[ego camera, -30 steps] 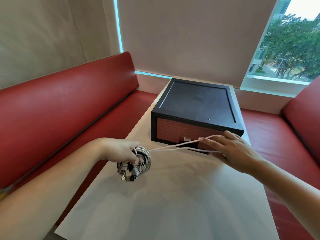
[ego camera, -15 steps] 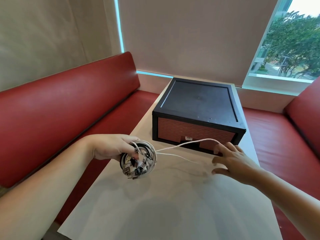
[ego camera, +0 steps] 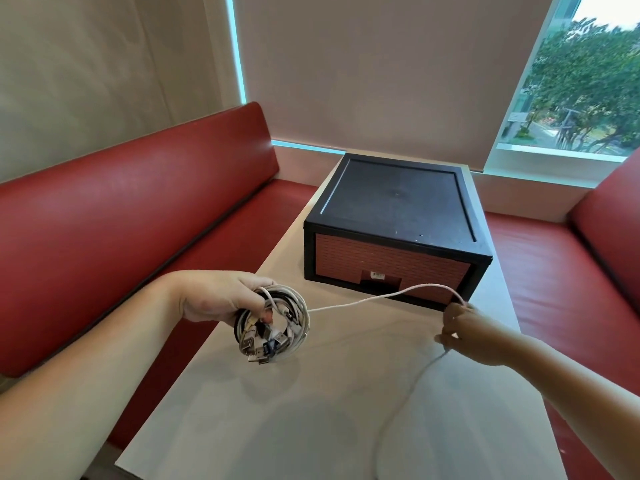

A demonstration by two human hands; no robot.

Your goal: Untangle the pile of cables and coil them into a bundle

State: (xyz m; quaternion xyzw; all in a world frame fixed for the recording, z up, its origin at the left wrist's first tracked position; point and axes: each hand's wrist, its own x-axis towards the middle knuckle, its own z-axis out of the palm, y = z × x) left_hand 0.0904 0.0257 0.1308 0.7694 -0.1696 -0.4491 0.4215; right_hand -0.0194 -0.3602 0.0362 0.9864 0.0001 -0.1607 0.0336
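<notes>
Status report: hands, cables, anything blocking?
Left hand grips coiled bundle. Right hand pinches loose white cable, tail lying on table. Drawer box behind, not blocking.

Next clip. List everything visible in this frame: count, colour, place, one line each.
cable bundle: one coil, white and black, plugs hanging out, above the table's left side
loose cable: one, white, runs from the bundle to the right hand, then trails toward the table's near edge
drawer box: one, black with a brick-red front, far end of the table
table: one, off-white, centre
bench seats: two sections, red, left and right of the table
blind: one, beige, behind the box
window: one, trees outside, upper right
left hand: grips the bundle
right hand: fingers pinch the loose cable
</notes>
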